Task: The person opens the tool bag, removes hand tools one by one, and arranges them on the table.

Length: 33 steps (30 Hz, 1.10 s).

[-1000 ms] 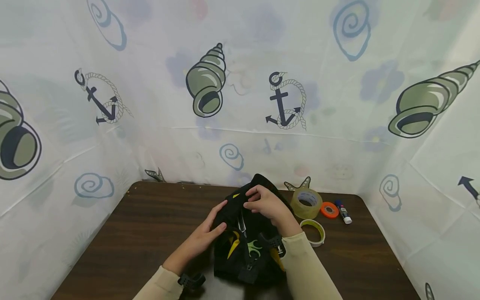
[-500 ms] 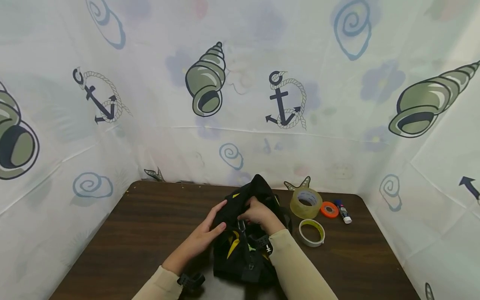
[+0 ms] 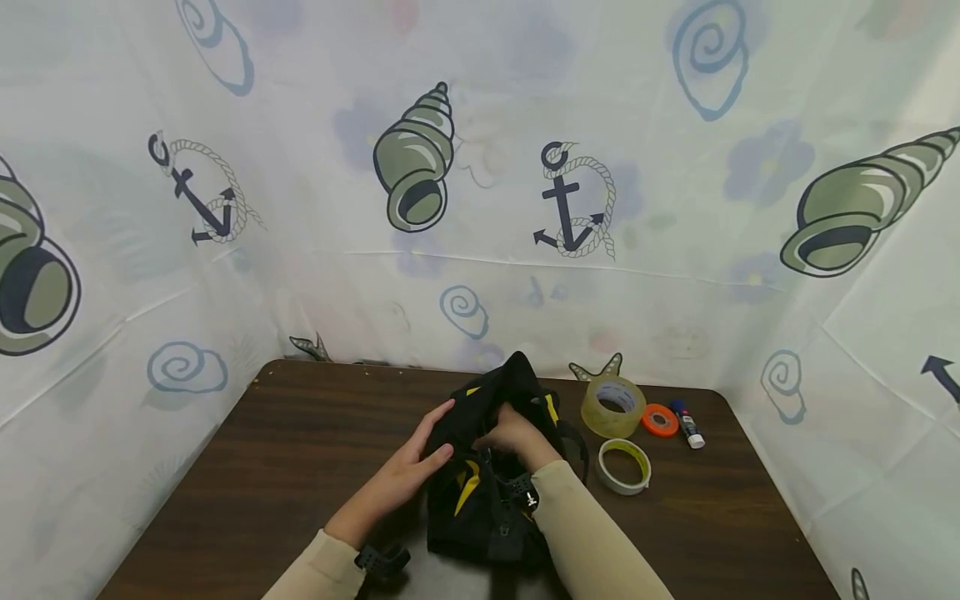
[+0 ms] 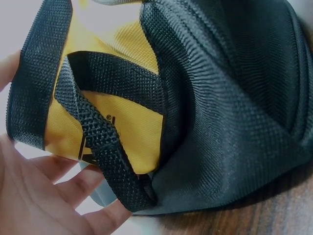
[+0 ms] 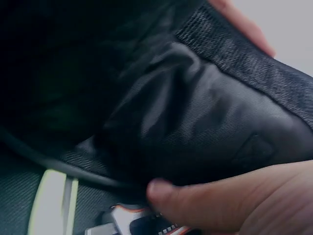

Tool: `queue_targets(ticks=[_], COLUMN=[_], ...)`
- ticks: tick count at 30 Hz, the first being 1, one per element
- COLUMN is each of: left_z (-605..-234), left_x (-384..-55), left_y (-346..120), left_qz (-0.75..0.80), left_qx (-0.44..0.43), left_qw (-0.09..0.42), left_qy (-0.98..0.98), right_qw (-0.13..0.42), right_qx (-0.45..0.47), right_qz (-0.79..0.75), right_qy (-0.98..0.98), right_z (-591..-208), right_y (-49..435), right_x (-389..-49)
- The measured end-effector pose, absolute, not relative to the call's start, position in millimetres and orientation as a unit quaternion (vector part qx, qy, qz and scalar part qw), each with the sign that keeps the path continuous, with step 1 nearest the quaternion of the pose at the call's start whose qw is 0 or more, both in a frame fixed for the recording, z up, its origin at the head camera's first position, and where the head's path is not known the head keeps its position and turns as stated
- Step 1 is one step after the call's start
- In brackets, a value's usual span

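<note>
A black and yellow cloth tool bag (image 3: 465, 533) stands on the table. My left hand (image 3: 397, 483) holds its left side, thumb near the opening; in the left wrist view the fingers (image 4: 93, 182) lie by a yellow pocket (image 4: 134, 129) and a black webbing strap (image 4: 105, 139). My right hand (image 3: 517, 437) reaches into the bag's opening. Its thumb shows in the right wrist view, while the other fingertips are hidden by the bag. Near that thumb are a pale green-edged strip (image 5: 46, 203) and a grey tool with orange trim (image 5: 129, 215), both partly cut off.
Right of the bag lie a large clear tape roll (image 3: 613, 408), a smaller whitish tape roll (image 3: 624, 468), an orange ring-shaped roll (image 3: 660, 420) and a glue stick (image 3: 687, 425). The brown wooden table (image 3: 277, 467) meets a patterned cloth (image 3: 495, 208) at its back and sides.
My right hand has come down from above the bag's opening and gone into it, bringing the forearm slightly left. The left hand has stayed on the bag's side.
</note>
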<state>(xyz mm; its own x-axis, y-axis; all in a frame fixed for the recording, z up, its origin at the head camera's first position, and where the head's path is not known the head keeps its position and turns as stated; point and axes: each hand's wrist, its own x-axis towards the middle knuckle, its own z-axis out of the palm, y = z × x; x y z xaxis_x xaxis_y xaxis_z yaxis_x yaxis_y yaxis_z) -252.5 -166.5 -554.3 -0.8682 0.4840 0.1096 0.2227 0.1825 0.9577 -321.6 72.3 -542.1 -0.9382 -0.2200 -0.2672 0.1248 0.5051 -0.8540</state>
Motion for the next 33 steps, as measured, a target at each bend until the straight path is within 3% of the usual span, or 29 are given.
queue_targets(ticks=[33], left_z=[-557.7], left_x=[-253.1], left_y=[-169.3], left_qz=[0.584], left_qx=[0.224], left_qw=[0.107], left_qy=[0.773], right_qw=[0.169], right_qx=[-0.001], right_qz=[-0.387], right_qy=[0.907], right_z=[-542.3], right_y=[68.0], right_x=[-317.5])
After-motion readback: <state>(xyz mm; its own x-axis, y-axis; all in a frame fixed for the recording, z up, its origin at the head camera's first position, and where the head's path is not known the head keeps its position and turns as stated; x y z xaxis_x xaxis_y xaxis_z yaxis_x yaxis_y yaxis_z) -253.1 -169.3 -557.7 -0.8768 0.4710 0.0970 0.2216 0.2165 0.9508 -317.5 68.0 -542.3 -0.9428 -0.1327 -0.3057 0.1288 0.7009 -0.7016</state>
